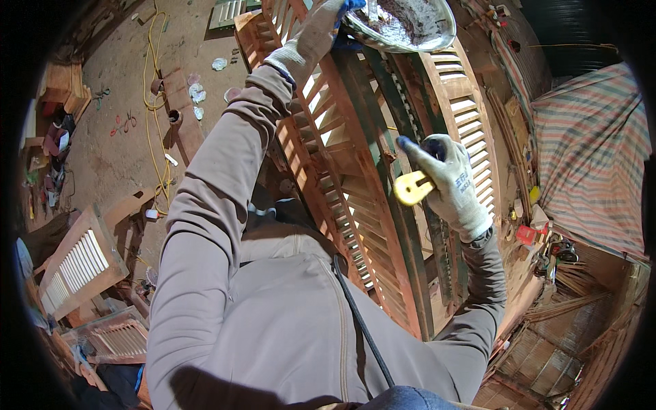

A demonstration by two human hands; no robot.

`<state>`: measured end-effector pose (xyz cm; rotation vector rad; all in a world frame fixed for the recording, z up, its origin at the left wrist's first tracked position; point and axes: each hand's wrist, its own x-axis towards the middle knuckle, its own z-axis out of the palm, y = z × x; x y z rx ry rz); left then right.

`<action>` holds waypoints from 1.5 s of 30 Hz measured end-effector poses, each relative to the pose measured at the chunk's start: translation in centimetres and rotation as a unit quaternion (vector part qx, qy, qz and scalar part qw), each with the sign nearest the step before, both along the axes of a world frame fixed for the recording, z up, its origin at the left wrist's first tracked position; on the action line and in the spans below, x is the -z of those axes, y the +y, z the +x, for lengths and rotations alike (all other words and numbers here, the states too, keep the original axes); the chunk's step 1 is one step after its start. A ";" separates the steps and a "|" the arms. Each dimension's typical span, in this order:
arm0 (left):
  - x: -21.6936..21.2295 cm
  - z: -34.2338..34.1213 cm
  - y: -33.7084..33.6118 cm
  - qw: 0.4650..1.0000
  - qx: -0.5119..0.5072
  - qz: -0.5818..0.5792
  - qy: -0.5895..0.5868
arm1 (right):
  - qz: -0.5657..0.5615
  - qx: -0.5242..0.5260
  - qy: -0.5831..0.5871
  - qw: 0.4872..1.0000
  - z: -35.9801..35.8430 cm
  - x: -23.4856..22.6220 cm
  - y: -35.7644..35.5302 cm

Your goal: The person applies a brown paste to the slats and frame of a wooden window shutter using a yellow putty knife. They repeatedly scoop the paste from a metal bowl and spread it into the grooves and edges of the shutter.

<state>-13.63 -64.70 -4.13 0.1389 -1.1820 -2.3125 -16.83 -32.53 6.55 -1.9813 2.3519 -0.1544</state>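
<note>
At the top, my left hand [311,44], in a pale work glove with blue-coated fingers, grips the left side of a bowl [443,39]. Whitish and dark paste smears the inside of the bowl, and a pale flat piece sticks up at its left side. My right hand [456,181], gloved the same way, is closed around a yellow-handled tool [408,189]. The rounded handle end with a hole points left; the tool's other end is hidden. Below both hands stand wooden louvered shutters [403,253], with dark green edges between bare wood slats.
Further louvered panels [78,263] lean at the left. A yellow cord [150,102] runs over the floor near red-handled scissors [124,125] and crumpled white scraps [197,92]. A striped sheet [591,150] hangs at the right. Someone else's hand [89,374] shows at the lower left.
</note>
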 end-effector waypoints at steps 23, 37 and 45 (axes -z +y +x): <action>0.0 0.2 0.3 0.999 -0.036 -0.026 0.003 | -0.098 -0.126 -0.009 0.987 -1.1 -3.0 1.5; -0.2 -0.1 0.4 1.000 0.014 0.026 0.002 | 0.028 -0.128 -0.119 0.984 -1.6 -2.3 4.1; -0.4 0.6 0.0 0.998 -0.003 -0.052 0.037 | -0.057 -0.142 -0.033 0.988 -1.7 -0.4 2.0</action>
